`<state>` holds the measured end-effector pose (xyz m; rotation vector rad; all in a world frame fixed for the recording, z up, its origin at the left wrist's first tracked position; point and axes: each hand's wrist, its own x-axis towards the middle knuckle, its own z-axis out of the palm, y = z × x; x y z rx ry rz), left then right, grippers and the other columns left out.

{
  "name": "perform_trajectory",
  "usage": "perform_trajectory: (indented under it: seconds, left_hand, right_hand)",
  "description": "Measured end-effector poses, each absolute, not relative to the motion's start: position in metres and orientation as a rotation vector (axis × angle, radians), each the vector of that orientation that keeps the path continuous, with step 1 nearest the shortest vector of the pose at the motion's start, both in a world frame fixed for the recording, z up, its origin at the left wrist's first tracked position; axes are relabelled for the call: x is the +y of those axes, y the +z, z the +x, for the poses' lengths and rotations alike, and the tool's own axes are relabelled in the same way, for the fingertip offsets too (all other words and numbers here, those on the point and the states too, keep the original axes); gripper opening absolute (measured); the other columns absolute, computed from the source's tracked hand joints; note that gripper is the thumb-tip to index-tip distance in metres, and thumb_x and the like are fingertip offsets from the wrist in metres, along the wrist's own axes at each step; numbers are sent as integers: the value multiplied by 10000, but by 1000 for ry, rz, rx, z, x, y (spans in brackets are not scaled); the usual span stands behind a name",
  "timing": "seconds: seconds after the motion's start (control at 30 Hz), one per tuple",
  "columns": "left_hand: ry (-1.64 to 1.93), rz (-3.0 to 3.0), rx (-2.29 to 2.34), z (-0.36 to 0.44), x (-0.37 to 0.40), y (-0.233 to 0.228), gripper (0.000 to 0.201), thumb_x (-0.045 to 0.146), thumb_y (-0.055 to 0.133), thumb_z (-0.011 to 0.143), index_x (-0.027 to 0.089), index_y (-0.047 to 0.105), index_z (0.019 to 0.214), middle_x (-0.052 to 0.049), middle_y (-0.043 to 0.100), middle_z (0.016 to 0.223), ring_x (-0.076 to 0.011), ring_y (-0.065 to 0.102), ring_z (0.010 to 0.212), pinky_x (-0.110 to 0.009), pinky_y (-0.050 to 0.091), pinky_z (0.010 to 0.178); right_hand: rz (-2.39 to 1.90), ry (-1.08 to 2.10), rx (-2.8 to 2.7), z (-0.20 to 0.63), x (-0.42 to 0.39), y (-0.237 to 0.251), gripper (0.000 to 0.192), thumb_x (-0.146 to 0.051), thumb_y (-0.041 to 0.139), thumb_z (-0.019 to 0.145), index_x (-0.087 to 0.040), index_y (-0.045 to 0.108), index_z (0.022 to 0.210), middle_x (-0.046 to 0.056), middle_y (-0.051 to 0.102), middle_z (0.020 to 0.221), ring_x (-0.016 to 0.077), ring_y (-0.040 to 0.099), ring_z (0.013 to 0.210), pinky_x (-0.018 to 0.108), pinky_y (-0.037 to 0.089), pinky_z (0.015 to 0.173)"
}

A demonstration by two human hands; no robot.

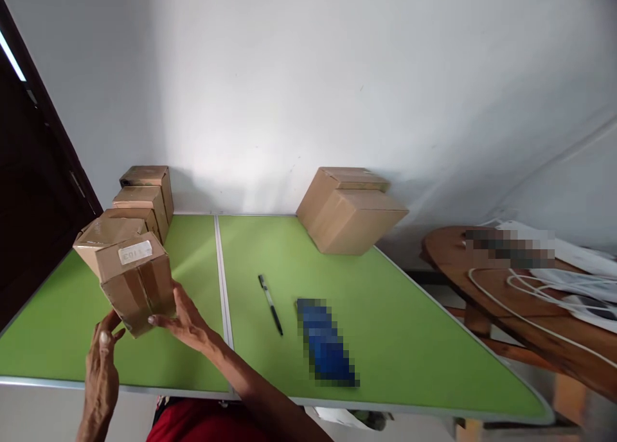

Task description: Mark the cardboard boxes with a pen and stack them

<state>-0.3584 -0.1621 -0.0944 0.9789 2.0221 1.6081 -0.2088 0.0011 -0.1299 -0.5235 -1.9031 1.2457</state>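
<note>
A small cardboard box with a white label on its top is tilted above the left half of the green table. My right hand grips its right side, thumb on the near face and fingers behind. At the box's lower left edge, my left hand has its fingers curled against it, partly hidden underneath. Just behind stands a row of several cardboard boxes, running back to the wall. The held box covers part of the nearest one.
Two cardboard boxes stand against the wall at the back right. A pen and a blurred blue object lie on the green folding table. To the right, a brown wooden table carries white cables.
</note>
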Motion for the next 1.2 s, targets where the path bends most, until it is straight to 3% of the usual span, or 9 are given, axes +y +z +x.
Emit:
perform_trajectory:
  seconds: [0.13, 0.2, 0.37, 0.5, 0.6, 0.8, 0.9, 1.07, 1.2]
  left_hand:
    - [1612, 1256, 2032, -333, -158, -82, 688, 813, 428, 1088, 339, 710, 1499, -129, 695, 1562, -396, 726, 1334, -677, 613, 1145]
    - [1647, 1381, 2031, -324, -150, -75, 619, 764, 445, 1113, 340, 706, 1482, -127, 671, 1565, -389, 683, 1411, -655, 584, 1195]
    - [1661, 1630, 1907, -309, -131, -52, 630, 716, 452, 1139, 364, 593, 1643, -118, 530, 1769, -406, 484, 1655, -654, 427, 1345]
    - [1559, 1850, 1859, -305, -127, -27, 722, 810, 377, 1117, 402, 649, 1648, -104, 675, 1584, -372, 687, 1375, -586, 601, 1132]
    - [1516, 1901, 1875, -304, -128, -11, 739, 841, 403, 1095, 385, 755, 1559, -104, 736, 1368, -321, 734, 1133, -508, 657, 945]
    - [1470, 1853, 1855, -307, -125, 3, 727, 815, 430, 1098, 326, 833, 1455, -92, 792, 1134, -319, 746, 1087, -489, 675, 901]
    - [1489, 1842, 1841, -308, -122, 7, 730, 833, 413, 1092, 330, 889, 1322, -85, 810, 1194, -338, 753, 1165, -517, 682, 930]
    - [1445, 1944, 1827, -295, -122, 9, 530, 683, 505, 1134, 394, 841, 1426, -62, 743, 1475, -358, 675, 1426, -553, 643, 1136]
    - [1534, 2030, 1732, -274, -122, 6, 428, 514, 651, 1120, 490, 753, 1535, 0, 563, 1745, -365, 528, 1640, -608, 495, 1342]
  right_hand:
    - [-548, 1191, -1803, -161, -7, -111, 793, -699, 780, 1034, -374, 503, 1702, 153, 623, 1659, 393, 619, 1543, 596, 592, 1252]
    - [-603, 1126, -1766, -140, -10, -94, 661, -647, 765, 1060, -357, 565, 1618, 150, 656, 1606, 380, 642, 1501, 573, 606, 1224]
    - [-679, 1169, -1657, -106, -8, -50, 396, -600, 774, 1058, -297, 682, 1295, 100, 763, 1286, 291, 750, 1118, 442, 663, 970]
    - [-785, 1250, -1549, -87, -1, -30, 443, -697, 795, 1008, -273, 694, 1085, 46, 720, 1027, 255, 697, 945, 374, 615, 843]
    - [-789, 1344, -1474, -74, 3, -24, 530, -789, 750, 1001, -264, 741, 1070, 48, 725, 1003, 266, 703, 975, 361, 600, 857]
    - [-647, 1503, -1402, -60, 12, -25, 669, -882, 628, 1023, -245, 816, 1101, 43, 753, 973, 245, 696, 902, 343, 563, 783]
    - [-625, 1486, -1364, -58, 17, -31, 689, -921, 604, 991, -255, 781, 990, 59, 753, 949, 264, 704, 900, 380, 588, 763]
    - [-604, 1525, -1314, -58, 22, -43, 728, -975, 569, 946, -262, 714, 961, 80, 756, 910, 269, 732, 858, 372, 590, 662]
    - [-661, 1482, -1170, -58, 21, -49, 790, -988, 482, 1000, -302, 750, 1285, 91, 830, 1224, 322, 745, 1306, 430, 677, 948]
